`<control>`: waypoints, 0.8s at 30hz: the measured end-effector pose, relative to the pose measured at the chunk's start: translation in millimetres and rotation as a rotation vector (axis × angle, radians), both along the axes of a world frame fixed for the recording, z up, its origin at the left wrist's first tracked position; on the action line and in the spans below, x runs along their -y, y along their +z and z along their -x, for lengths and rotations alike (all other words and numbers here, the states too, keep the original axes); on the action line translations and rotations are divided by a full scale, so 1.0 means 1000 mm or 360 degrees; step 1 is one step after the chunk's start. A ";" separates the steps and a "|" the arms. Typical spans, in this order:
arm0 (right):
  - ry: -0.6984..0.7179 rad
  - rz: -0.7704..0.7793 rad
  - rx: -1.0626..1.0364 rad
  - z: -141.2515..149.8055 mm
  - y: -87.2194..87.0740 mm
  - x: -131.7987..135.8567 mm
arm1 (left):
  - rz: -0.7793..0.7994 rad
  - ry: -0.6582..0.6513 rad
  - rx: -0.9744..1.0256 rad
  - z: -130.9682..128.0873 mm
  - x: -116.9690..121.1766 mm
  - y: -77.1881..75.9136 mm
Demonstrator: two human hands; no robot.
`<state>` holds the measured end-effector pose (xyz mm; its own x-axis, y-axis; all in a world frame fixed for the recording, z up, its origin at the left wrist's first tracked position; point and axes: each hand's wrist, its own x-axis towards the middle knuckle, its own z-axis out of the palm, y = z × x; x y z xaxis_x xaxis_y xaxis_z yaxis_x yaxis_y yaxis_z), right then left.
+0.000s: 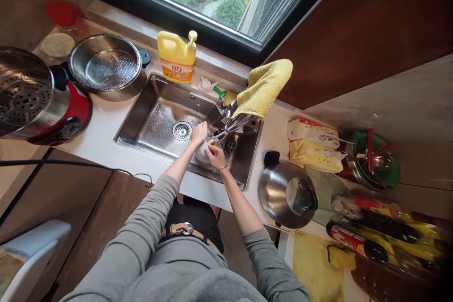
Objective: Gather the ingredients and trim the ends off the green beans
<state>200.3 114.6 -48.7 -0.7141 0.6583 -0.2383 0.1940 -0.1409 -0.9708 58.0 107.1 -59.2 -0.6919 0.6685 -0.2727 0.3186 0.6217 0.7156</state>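
Gripping a small, smooth white object [202, 152] at frame centre, my left hand [198, 133] and right hand [214, 155] are curling their fingers around it. They are hovering over the wet steel sink [155, 122], under the chrome faucet [231, 120].

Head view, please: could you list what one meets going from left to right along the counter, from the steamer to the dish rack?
Perforated steamer tray → colander pot → yellow detergent bottle → sink with left hand and right hand at the tap → yellow cloth → steel kettle → green dish rack.
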 end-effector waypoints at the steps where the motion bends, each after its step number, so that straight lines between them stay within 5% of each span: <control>1: -0.0037 0.0045 -0.0004 -0.004 0.000 0.000 | -0.0012 -0.0016 0.0097 0.004 -0.001 -0.002; 7: -0.0174 0.0152 0.0026 -0.014 -0.007 -0.020 | -0.0259 -0.0368 0.0085 0.011 0.026 -0.003; 13: -0.0305 0.0086 0.0271 0.022 -0.017 -0.032 | -0.0114 -0.0010 -0.0245 0.011 0.039 0.018; 20: 0.0313 0.0184 -0.0083 0.022 -0.002 -0.048 | 0.0010 0.0050 -0.0331 0.032 0.045 0.036; 24: 0.0149 0.0020 -0.0007 0.033 -0.006 -0.044 | 0.0078 -0.0094 -0.0498 0.023 0.042 0.043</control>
